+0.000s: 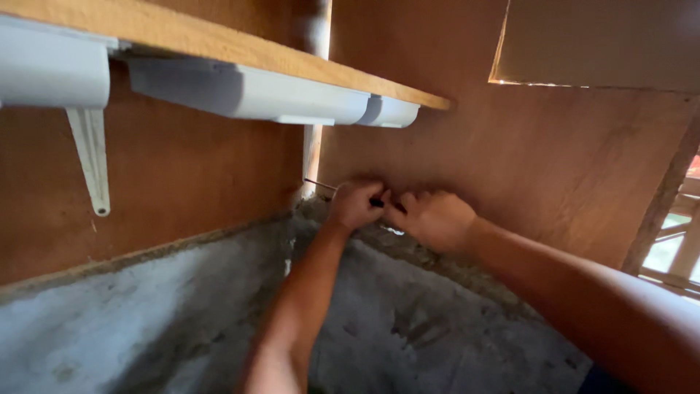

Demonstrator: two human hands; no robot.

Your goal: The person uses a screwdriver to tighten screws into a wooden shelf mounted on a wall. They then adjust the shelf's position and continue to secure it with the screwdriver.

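Plywood walls meet in a corner above a rough concrete floor (437, 343), and your hands work low in that corner. Your left fingers (362, 198) are closed round a thin dark rod (321, 185) that pokes left toward the corner gap. Your right hand (432, 219) is curled shut just beside it; what it holds is hidden. Judged by its look, the rod is stiff, light and slim, best gripped near the handle end. A shelf (219, 44) with white brackets hangs above.

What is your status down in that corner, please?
Left hand in closed grip on thin dark metal rod. Right hand fisted beside it, against brown plywood wall. White gutter overhead, clear of both hands.
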